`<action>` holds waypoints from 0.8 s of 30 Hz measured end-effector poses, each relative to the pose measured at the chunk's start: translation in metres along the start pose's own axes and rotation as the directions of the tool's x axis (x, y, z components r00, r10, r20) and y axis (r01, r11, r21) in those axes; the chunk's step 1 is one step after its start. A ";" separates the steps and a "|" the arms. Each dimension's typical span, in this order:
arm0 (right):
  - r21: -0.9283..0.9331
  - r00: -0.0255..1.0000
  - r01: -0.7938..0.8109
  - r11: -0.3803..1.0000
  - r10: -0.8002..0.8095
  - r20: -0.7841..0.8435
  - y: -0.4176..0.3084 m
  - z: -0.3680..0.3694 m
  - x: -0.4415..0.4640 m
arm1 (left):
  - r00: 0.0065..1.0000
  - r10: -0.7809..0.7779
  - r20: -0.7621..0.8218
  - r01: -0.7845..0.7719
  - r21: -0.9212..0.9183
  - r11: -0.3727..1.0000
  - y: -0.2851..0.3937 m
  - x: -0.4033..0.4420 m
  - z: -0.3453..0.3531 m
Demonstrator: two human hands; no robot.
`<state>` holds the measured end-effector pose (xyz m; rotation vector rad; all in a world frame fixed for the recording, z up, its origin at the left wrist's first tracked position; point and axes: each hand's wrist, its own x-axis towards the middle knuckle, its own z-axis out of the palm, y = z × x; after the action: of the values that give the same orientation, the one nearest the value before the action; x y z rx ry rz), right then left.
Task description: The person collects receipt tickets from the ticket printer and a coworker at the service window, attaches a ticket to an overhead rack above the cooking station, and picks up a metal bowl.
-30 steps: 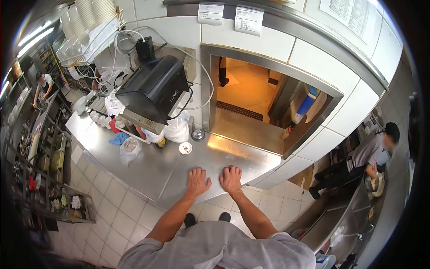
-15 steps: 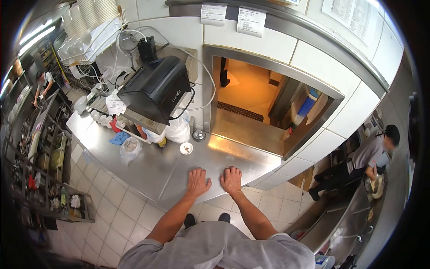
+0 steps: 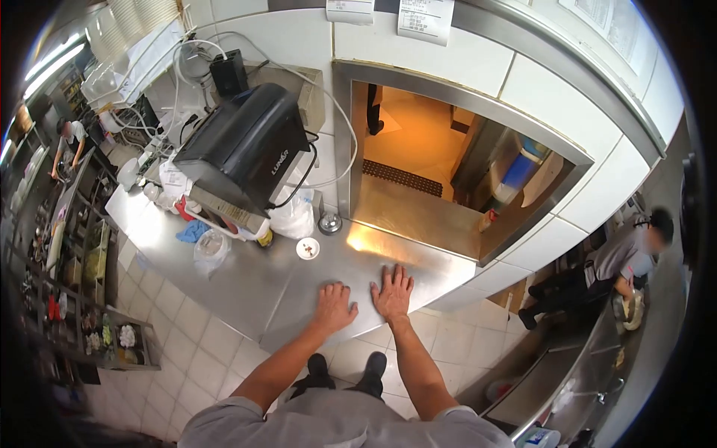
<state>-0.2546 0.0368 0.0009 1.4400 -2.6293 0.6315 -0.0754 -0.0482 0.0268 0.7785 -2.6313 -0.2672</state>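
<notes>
My left hand [image 3: 334, 308] lies palm down on the steel counter [image 3: 246, 291], near its front edge. Its fingers are slightly bent, the thumb stands apart, and it holds nothing. To its right, my right hand [image 3: 393, 293] rests flat on the same counter with fingers spread and nothing under them that I can see. A small white dish [image 3: 308, 249] with bits of something reddish-brown in it sits beyond my left hand. Behind the dish stand a shiny metal call bell [image 3: 329, 222] and a white plastic bag [image 3: 293, 216].
A black printer [image 3: 250, 145] with cables stands at the back left, above a blue cloth [image 3: 193, 231] and a clear bag [image 3: 212, 250]. A pass-through opening [image 3: 411, 198] is ahead. Two co-workers appear, one far left [image 3: 73, 145], one at right [image 3: 612, 257].
My right hand has flattened, its fingers now stretched forward and spread. My left hand stays on the counter. The view has tilted, showing more of my legs; the right co-worker has shifted slightly.
</notes>
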 end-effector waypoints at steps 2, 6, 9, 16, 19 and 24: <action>-0.069 0.998 -0.065 0.995 0.064 -0.016 0.000 0.007 0.010 | 0.998 0.041 0.046 -0.040 -0.020 0.999 0.001 0.012 0.012; 0.002 0.978 -0.210 0.978 0.210 -0.013 0.005 0.009 0.040 | 0.992 0.124 -0.027 -0.127 -0.146 0.981 0.011 0.068 0.049; 0.136 0.927 -0.320 0.938 0.339 -0.161 0.023 0.018 0.064 | 0.991 0.035 -0.131 -0.073 -0.300 0.951 0.024 0.109 0.077; 0.281 0.852 -0.346 0.895 0.425 -0.304 0.051 0.031 0.125 | 0.858 -0.439 -0.267 0.147 -0.691 0.708 0.056 0.188 0.130; 0.427 0.807 -0.279 0.860 0.451 -0.381 0.070 0.043 0.154 | 0.827 -0.548 -0.128 0.265 -0.770 0.580 0.070 0.211 0.130; 0.737 0.598 -0.225 0.638 0.688 -0.413 0.086 0.054 0.193 | 0.846 -0.533 -0.003 0.419 -0.615 0.668 0.072 0.240 0.135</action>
<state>-0.4254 -0.0958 -0.0255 0.2778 -2.2155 1.8282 -0.3510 -0.1122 -0.0021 1.1728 -1.9214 -1.0592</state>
